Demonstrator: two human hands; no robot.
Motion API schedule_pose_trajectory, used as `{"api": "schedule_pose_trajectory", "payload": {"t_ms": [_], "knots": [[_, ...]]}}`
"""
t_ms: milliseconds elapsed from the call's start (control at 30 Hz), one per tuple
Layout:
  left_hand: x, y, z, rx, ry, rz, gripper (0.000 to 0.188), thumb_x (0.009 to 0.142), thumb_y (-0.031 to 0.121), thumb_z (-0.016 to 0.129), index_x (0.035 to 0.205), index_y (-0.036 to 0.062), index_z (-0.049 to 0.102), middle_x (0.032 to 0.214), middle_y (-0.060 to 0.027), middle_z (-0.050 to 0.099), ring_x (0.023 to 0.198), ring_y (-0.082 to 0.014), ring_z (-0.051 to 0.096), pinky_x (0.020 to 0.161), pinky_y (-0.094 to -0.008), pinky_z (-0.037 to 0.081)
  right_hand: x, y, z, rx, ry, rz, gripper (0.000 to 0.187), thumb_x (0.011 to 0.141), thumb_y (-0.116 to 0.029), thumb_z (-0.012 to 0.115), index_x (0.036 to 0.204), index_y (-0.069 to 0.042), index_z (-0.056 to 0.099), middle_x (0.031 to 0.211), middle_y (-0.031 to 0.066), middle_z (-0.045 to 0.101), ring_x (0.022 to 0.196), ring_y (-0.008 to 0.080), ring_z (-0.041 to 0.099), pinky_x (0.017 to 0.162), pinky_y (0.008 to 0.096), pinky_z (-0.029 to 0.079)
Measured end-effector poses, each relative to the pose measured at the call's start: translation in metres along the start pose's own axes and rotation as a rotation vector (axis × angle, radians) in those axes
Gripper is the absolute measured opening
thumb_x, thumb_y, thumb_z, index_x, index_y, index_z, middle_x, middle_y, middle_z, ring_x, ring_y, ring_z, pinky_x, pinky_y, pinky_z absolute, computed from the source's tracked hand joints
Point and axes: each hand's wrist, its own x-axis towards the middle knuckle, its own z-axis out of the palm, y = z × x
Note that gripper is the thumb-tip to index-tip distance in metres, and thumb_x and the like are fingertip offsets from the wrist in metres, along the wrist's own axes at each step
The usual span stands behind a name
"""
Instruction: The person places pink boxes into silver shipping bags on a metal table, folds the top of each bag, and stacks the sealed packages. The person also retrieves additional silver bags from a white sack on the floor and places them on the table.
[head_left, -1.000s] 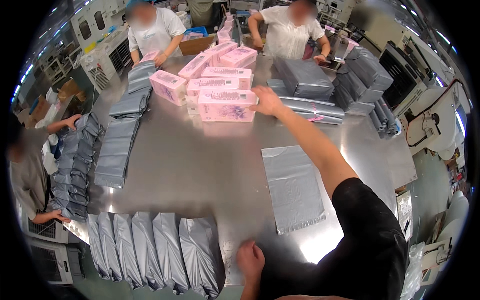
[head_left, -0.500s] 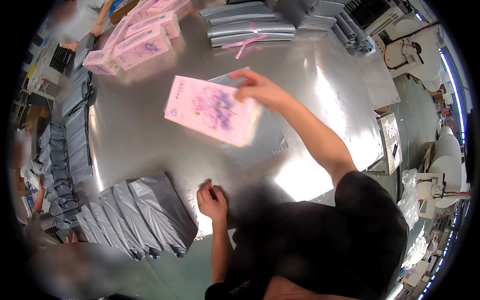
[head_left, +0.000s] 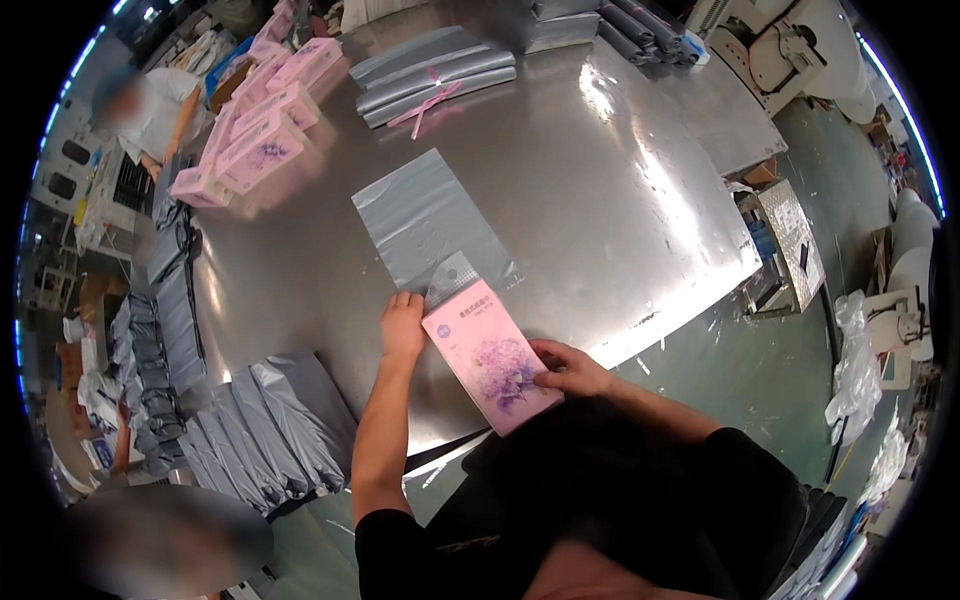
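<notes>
My right hand (head_left: 572, 370) grips a flat pink box with a purple flower print (head_left: 490, 355) by its near right edge, its far end meeting the mouth of a grey plastic mailer bag (head_left: 430, 222) that lies flat on the steel table (head_left: 620, 190). My left hand (head_left: 402, 325) rests at the bag's near left corner, beside the box, fingers on the bag's raised flap.
A row of filled grey bags (head_left: 270, 425) lies at my near left. More pink boxes (head_left: 262, 110) are stacked at the far left, with a person in white (head_left: 150, 105) behind them. Bundled grey bags (head_left: 435, 75) sit at the far side. Machines (head_left: 790, 50) stand on the right.
My right hand took a pink box from the far stack and brought it down to the bag's mouth near me. My left hand moved from the table edge to the bag's corner.
</notes>
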Motion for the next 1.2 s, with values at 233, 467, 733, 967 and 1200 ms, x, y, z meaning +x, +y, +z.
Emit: {"api": "schedule_pose_trajectory", "payload": {"t_ms": [233, 467, 733, 967, 1200], "knots": [[0.020, 0.017, -0.029, 0.008, -0.163, -0.023, 0.017, 0.081, 0.011, 0.068, 0.097, 0.0063, 0.065, 0.099, -0.0133, 0.065, 0.100, -0.0385, 0.066, 0.082, -0.0495, 0.055, 0.073, -0.033, -0.067, -0.494, 0.133, -0.208, 0.047, 0.091, -0.028, 0.078, 0.131, -0.007, 0.065, 0.122, 0.0133, 0.069, 0.110, 0.0244, 0.068, 0.095, 0.0369, 0.054], [0.028, -0.003, -0.010, -0.441, -0.078, -0.419, 0.014, 0.082, 0.004, 0.073, 0.095, 0.0044, 0.073, 0.088, -0.0100, 0.068, 0.073, -0.0257, 0.067, 0.068, -0.0362, 0.055, 0.172, -0.080, -0.062, -1.340, 0.305, -0.640, 0.023, 0.082, -0.021, 0.072, 0.103, -0.011, 0.072, 0.101, 0.0091, 0.065, 0.103, 0.0284, 0.063, 0.092, 0.0439, 0.051], [0.004, 0.034, -0.043, -0.638, 0.182, -0.432, 0.009, 0.087, 0.001, 0.072, 0.096, 0.0024, 0.070, 0.094, -0.0112, 0.067, 0.076, -0.0207, 0.065, 0.068, -0.0316, 0.055, 0.181, -0.081, -0.064, -1.347, 0.419, -1.045, 0.012, 0.081, -0.018, 0.068, 0.093, -0.013, 0.068, 0.107, 0.0097, 0.063, 0.096, 0.0280, 0.064, 0.084, 0.0390, 0.053], [-0.024, 0.060, -0.031, -0.332, 0.057, -0.477, 0.023, 0.086, 0.011, 0.072, 0.100, 0.0000, 0.058, 0.105, -0.0215, 0.064, 0.093, -0.0405, 0.063, 0.077, -0.0464, 0.052, 0.154, -0.042, -0.042, -1.138, 0.385, -0.964, 0.023, 0.085, -0.014, 0.065, 0.107, -0.010, 0.061, 0.107, 0.0114, 0.063, 0.095, 0.0330, 0.063, 0.082, 0.0459, 0.053], [-0.050, 0.081, -0.032, -0.439, -0.190, -0.606, 0.029, 0.086, 0.016, 0.070, 0.109, 0.0009, 0.060, 0.101, -0.0249, 0.069, 0.096, -0.0443, 0.067, 0.082, -0.0491, 0.053, 0.123, -0.013, -0.053, -0.967, 0.092, -0.414, 0.026, 0.086, -0.008, 0.065, 0.111, -0.009, 0.058, 0.100, 0.0162, 0.065, 0.100, 0.0398, 0.064, 0.085, 0.0503, 0.052]]}}
